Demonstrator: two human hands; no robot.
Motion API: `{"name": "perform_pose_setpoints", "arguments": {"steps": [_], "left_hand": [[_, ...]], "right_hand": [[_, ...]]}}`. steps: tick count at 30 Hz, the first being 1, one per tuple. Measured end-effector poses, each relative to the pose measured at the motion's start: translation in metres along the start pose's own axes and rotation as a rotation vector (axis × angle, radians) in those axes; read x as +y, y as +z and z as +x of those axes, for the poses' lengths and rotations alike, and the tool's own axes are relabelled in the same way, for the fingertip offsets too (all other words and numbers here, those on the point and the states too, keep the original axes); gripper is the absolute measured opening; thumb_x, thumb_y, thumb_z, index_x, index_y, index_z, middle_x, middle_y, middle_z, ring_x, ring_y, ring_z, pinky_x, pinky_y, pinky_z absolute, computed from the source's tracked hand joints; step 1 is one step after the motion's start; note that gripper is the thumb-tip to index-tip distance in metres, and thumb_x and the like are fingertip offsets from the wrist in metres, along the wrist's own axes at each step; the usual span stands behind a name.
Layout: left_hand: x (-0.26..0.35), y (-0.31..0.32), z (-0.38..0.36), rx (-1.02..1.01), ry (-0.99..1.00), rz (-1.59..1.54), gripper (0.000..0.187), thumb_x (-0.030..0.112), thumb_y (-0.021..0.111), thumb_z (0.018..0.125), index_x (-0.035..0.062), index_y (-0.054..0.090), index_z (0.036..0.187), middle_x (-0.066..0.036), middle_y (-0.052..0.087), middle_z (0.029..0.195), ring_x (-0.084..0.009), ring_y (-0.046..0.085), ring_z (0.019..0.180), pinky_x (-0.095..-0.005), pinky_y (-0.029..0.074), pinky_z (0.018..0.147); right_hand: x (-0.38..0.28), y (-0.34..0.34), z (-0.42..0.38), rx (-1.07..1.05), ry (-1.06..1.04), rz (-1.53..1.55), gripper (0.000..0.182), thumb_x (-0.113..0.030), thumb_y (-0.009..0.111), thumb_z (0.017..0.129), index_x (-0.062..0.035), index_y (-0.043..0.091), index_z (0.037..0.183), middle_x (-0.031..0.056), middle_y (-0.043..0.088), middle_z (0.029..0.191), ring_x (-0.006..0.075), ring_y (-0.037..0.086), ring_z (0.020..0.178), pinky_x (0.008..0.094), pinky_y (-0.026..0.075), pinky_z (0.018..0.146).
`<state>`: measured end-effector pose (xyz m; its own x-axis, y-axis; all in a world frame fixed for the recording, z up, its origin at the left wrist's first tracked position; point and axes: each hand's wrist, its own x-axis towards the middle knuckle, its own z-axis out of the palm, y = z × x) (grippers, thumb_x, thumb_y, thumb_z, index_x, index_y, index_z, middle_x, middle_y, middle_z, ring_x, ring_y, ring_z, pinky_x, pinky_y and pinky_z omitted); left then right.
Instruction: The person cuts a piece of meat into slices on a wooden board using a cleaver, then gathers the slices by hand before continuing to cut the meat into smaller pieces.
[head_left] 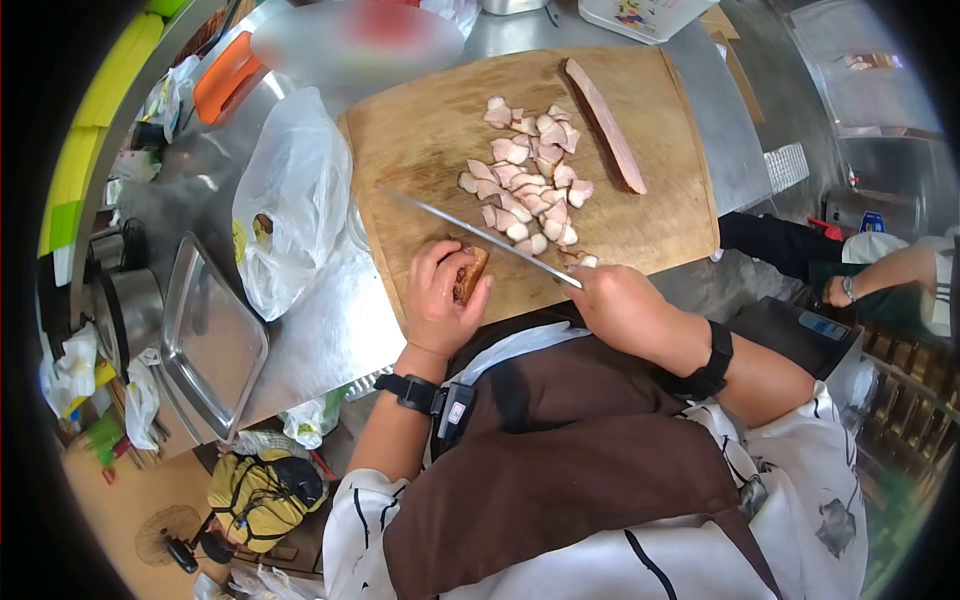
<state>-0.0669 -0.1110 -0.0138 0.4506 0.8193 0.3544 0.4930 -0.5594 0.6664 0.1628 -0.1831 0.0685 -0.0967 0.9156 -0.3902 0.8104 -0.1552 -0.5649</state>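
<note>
A round wooden cutting board [420,130] lies on a steel counter. My left hand [437,300] presses down on a browned piece of meat [470,273] at the board's near edge. My right hand [620,305] grips the handle of a long knife [470,229], whose blade crosses the board just above the meat. A pile of several cut meat slices [528,180] sits in the board's middle. One long uncut strip of meat [606,125] lies at the far right of the board.
A clear plastic bag [290,195] stands left of the board. A steel tray [205,340] rests at the counter's left end, with an orange object [225,75] behind. A white container [640,15] sits beyond the board. Another person's arm [890,275] shows at the right.
</note>
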Motion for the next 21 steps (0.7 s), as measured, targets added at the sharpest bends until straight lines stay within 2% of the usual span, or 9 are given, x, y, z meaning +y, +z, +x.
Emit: {"name": "perform_pose_setpoints", "arguments": {"steps": [1, 4, 7, 10, 16, 19, 21], "left_hand": [[0.003, -0.003, 0.0, -0.003, -0.002, 0.007, 0.031, 0.005, 0.078, 0.072, 0.0043, 0.062, 0.098, -0.013, 0.059, 0.106, -0.0354, 0.057, 0.1, -0.0433, 0.048, 0.087], [-0.003, -0.003, -0.002, -0.015, 0.056, 0.034, 0.029, 0.006, 0.077, 0.072, 0.0047, 0.063, 0.098, -0.013, 0.059, 0.107, -0.0361, 0.057, 0.101, -0.0444, 0.048, 0.087], [-0.002, 0.003, -0.003, -0.011, 0.065, 0.057, 0.028, 0.005, 0.076, 0.072, 0.0046, 0.064, 0.098, -0.013, 0.059, 0.106, -0.0366, 0.058, 0.099, -0.0451, 0.047, 0.086], [-0.002, 0.003, -0.003, -0.02, 0.055, 0.072, 0.029, 0.004, 0.075, 0.072, 0.0043, 0.065, 0.1, -0.014, 0.06, 0.104, -0.037, 0.057, 0.097, -0.0452, 0.047, 0.085], [-0.008, 0.004, -0.007, -0.024, 0.041, 0.089, 0.031, 0.006, 0.076, 0.071, 0.0025, 0.065, 0.1, -0.016, 0.06, 0.102, -0.0388, 0.057, 0.096, -0.0461, 0.047, 0.085], [-0.01, 0.006, -0.009, -0.028, 0.035, 0.084, 0.033, 0.007, 0.077, 0.07, 0.0021, 0.065, 0.101, -0.016, 0.06, 0.102, -0.0398, 0.056, 0.096, -0.0467, 0.047, 0.085], [-0.012, 0.007, -0.008, -0.027, 0.026, 0.078, 0.034, 0.007, 0.078, 0.069, 0.0021, 0.065, 0.1, -0.017, 0.06, 0.102, -0.0404, 0.056, 0.095, -0.0471, 0.047, 0.086]], "right_hand": [[-0.001, 0.003, 0.002, 0.025, 0.01, 0.011, 0.018, -0.013, 0.061, 0.09, 0.0039, 0.064, 0.095, 0.0267, 0.064, 0.076, 0.045, 0.063, 0.073, 0.0493, 0.051, 0.066], [-0.013, -0.011, -0.003, 0.082, 0.037, 0.03, 0.017, -0.012, 0.061, 0.09, 0.0038, 0.063, 0.097, 0.0258, 0.065, 0.077, 0.0446, 0.063, 0.073, 0.0492, 0.052, 0.067], [-0.021, -0.03, -0.019, -0.032, 0.017, -0.012, 0.016, -0.01, 0.061, 0.088, 0.0024, 0.063, 0.099, 0.0233, 0.065, 0.08, 0.0432, 0.064, 0.075, 0.0487, 0.052, 0.068], [-0.021, -0.033, -0.032, -0.111, 0.005, -0.075, 0.015, -0.009, 0.062, 0.086, 0.0001, 0.061, 0.098, 0.0205, 0.066, 0.081, 0.0414, 0.064, 0.076, 0.048, 0.052, 0.068], [-0.024, -0.037, -0.042, -0.127, 0.037, -0.109, 0.012, -0.009, 0.063, 0.085, -0.0022, 0.06, 0.094, 0.0178, 0.065, 0.079, 0.0392, 0.064, 0.074, 0.047, 0.052, 0.066], [-0.026, -0.043, -0.038, -0.184, 0.06, -0.093, 0.01, -0.005, 0.055, 0.083, 0.0009, 0.059, 0.09, 0.0211, 0.066, 0.081, 0.0392, 0.066, 0.076, 0.0466, 0.053, 0.069], [-0.025, -0.044, -0.036, -0.192, 0.039, -0.095, 0.01, -0.004, 0.055, 0.082, 0.0017, 0.059, 0.089, 0.0212, 0.066, 0.081, 0.0392, 0.066, 0.076, 0.0467, 0.053, 0.069]]}}
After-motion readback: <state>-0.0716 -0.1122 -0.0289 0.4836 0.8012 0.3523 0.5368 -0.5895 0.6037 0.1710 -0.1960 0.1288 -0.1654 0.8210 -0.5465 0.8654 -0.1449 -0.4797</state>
